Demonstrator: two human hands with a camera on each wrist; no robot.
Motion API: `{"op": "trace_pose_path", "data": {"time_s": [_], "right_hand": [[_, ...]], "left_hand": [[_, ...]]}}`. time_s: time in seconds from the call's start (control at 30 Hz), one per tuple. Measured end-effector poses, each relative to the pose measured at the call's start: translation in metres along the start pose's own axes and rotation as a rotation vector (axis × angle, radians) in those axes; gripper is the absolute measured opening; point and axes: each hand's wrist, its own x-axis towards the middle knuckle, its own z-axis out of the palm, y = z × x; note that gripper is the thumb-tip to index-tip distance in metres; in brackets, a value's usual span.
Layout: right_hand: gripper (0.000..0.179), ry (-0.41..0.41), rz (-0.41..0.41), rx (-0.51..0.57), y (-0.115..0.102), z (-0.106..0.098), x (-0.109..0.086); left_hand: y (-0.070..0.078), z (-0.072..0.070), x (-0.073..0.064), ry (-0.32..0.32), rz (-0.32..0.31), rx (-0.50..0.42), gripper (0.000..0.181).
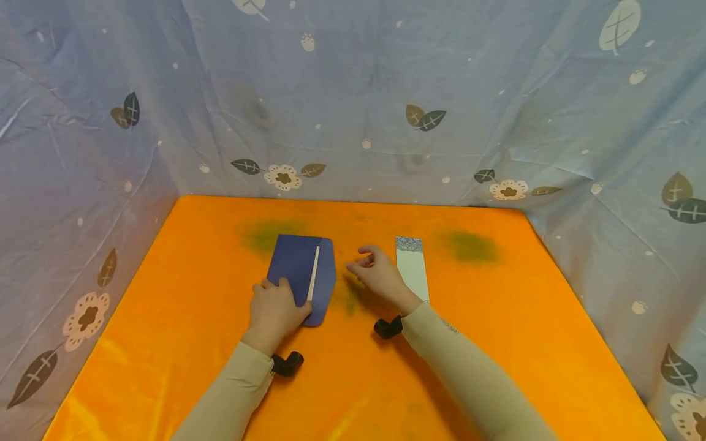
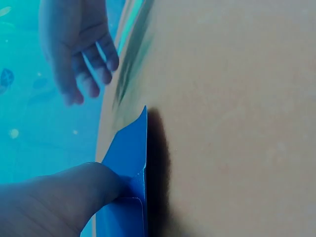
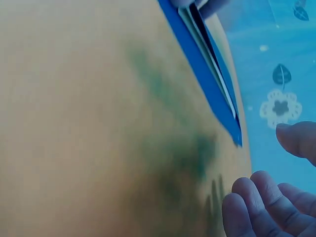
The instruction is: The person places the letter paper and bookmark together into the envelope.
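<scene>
A dark blue envelope (image 1: 292, 260) lies on the orange table with its flap (image 1: 327, 275) folded out to the right. A pale strip (image 1: 313, 272) shows along its opening. My left hand (image 1: 276, 312) holds the envelope near its lower end, thumb (image 2: 98, 182) across the opening edge. In the left wrist view a shadow falls beneath the flap's edge. My right hand (image 1: 380, 275) hovers between the envelope and a pale card (image 1: 411, 272), its fingers (image 3: 266, 197) loosely bent around nothing. That card has a grey lace-like band at its far end; my right wrist and sleeve cover part of it.
An orange cloth covers the table (image 1: 342, 380), marked by dark greenish patches. Patterned grey-blue curtains (image 1: 353, 79) with leaves and flowers hang at the back and both sides. Each wrist wears a black camera mount (image 1: 288, 364).
</scene>
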Motion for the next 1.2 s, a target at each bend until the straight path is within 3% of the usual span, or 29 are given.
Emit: {"op": "trace_pose_path", "data": {"time_s": [0.4, 0.9, 1.2], "right_hand": [[0.062, 0.070, -0.024, -0.087, 0.024, -0.031, -0.009], [0.063, 0.129, -0.057, 0.004, 0.035, -0.052, -0.005], [0.066, 0.183, 0.026, -0.044, 0.048, -0.068, -0.007]], "left_hand": [[-0.001, 0.002, 0.000, 0.026, 0.005, 0.000, 0.089], [0.001, 0.001, 0.000, 0.010, 0.003, 0.010, 0.090], [-0.001, 0.002, 0.001, 0.006, -0.003, 0.012, 0.090]]}}
